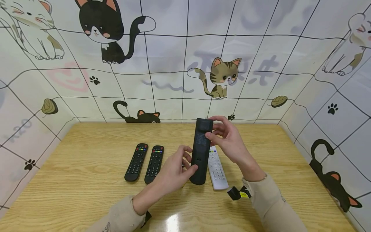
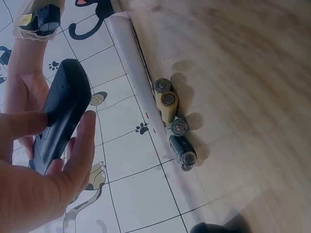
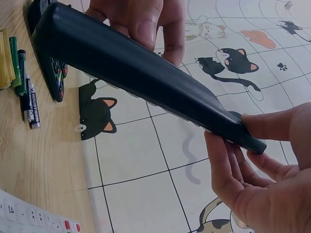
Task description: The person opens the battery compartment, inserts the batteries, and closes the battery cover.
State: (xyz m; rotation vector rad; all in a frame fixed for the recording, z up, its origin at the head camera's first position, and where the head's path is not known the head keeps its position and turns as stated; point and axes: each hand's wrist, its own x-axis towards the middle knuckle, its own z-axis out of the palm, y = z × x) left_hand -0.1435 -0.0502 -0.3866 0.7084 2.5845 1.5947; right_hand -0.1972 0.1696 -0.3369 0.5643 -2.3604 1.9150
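Both hands hold a black remote control (image 1: 200, 154) up over the table, its back with printed label facing the head camera. My left hand (image 1: 174, 169) grips the lower end, thumb on the back and fingers behind it. At the upper end my right hand (image 1: 227, 141) pinches the remote between thumb and fingers. The right wrist view shows the held remote (image 3: 131, 73) from its side, the right hand (image 3: 262, 189) at its narrow tip. Its button side is mostly hidden.
Two black remotes (image 1: 136, 162) (image 1: 155, 163) lie to the left, buttons up. A white remote (image 1: 218, 170) lies behind the held one, on the right. Several batteries (image 2: 179, 127) are on the wooden table (image 1: 87, 199). Cat-print cloth (image 1: 174, 58) walls the table's back and sides.
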